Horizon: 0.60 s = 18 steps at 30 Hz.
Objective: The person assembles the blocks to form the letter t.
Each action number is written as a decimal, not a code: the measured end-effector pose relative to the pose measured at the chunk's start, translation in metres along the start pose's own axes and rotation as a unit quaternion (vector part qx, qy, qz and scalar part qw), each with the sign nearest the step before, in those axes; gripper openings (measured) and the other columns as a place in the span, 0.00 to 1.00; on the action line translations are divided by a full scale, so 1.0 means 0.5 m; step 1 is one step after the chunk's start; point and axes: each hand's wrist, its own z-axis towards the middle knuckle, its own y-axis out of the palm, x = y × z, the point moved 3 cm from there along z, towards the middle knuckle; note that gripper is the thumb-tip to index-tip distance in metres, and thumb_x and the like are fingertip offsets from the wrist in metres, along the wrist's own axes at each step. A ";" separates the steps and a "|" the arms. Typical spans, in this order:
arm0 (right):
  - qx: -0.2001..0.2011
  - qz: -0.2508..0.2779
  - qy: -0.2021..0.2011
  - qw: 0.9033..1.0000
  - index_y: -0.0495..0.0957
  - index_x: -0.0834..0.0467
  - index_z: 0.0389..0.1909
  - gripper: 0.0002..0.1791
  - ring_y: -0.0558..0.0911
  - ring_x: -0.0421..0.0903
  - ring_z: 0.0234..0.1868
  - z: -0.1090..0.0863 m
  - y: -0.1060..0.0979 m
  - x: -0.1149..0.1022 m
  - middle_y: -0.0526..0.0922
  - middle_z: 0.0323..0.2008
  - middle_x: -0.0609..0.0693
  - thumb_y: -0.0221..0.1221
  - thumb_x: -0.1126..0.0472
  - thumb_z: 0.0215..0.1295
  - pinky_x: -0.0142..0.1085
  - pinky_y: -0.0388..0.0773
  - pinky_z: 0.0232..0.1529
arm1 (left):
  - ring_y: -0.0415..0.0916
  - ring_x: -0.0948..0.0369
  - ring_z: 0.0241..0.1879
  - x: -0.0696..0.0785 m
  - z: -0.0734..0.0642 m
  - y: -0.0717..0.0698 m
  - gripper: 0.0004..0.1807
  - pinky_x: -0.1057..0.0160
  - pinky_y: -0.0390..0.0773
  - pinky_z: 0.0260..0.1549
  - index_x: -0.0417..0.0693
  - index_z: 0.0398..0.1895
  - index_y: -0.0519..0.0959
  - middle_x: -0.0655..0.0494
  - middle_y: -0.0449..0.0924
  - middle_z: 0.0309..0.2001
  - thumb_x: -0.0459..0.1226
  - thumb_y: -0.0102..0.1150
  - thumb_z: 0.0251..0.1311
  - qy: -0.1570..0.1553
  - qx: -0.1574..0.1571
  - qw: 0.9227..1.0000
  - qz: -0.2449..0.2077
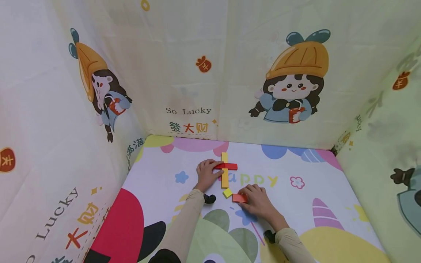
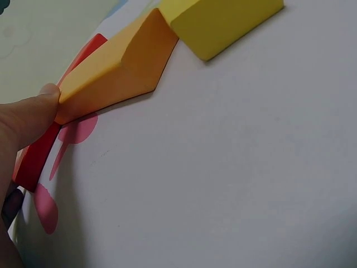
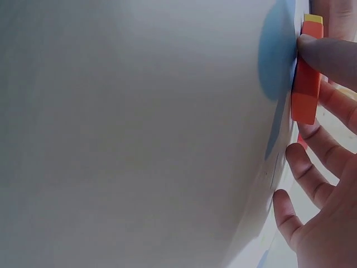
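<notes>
In the head view a red block [image 1: 232, 166] lies crosswise between a yellow block [image 1: 224, 157] above it and an orange block [image 1: 225, 179] below it. My left hand [image 1: 207, 174] grips the red block's left end, index finger along its far side. Its thumb [image 2: 39, 109] rests where the red and orange blocks meet. A small yellow block [image 1: 227, 193], turned cornerwise, sits at the orange block's near end. To its right, my right hand [image 1: 258, 200] pinches an orange-red block [image 1: 239, 198] between thumb and index finger, the other fingers spread in the right wrist view.
The blocks lie on a white printed mat [image 1: 283, 204] with coloured letters and cartoon shapes. Cloth walls [image 1: 236, 73] with cartoon figures rise behind and at both sides. A black strap end [image 1: 209, 198] sticks out beside the left wrist.
</notes>
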 end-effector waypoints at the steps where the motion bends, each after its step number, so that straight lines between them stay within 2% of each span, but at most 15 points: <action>1: 0.000 0.001 0.000 1.000 0.83 0.45 0.49 0.19 0.73 0.45 0.50 0.000 0.000 -0.001 0.82 0.45 0.43 0.74 0.48 0.59 0.48 0.69 0.52 | 0.59 0.48 0.73 0.000 0.000 0.000 0.25 0.35 0.51 0.75 0.70 0.67 0.80 0.53 0.73 0.66 0.52 0.68 0.66 0.000 0.000 1.000 0.000; 18: -0.001 0.014 0.008 1.000 0.83 0.47 0.52 0.21 0.76 0.48 0.52 -0.001 -0.002 -0.005 0.83 0.49 0.46 0.75 0.49 0.59 0.50 0.73 0.53 | 0.59 0.48 0.73 0.000 0.000 0.000 0.26 0.35 0.51 0.75 0.70 0.67 0.80 0.53 0.73 0.67 0.52 0.68 0.66 -0.005 -0.004 1.000 -0.001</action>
